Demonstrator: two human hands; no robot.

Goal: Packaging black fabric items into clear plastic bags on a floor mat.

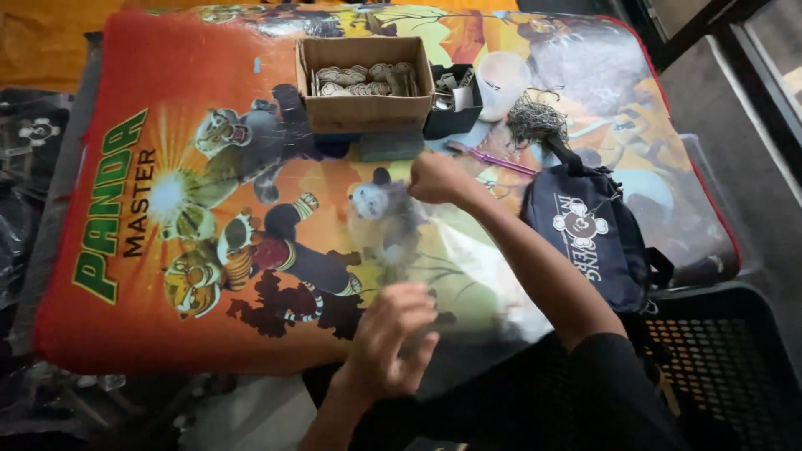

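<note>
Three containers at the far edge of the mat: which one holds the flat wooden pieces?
The brown cardboard box, leftmost. The small black box beside it holds mixed bits; the white cup is round.

Left hand [391,338] is motion-blurred, fingers smeared; can't tell if it grips the clear plastic sheet [451,267] under it. Right hand [436,178] is fisted, whatever it pinches is hidden inside. Small pieces in the cardboard box [365,79] beyond the right hand are too small to identify.
</note>
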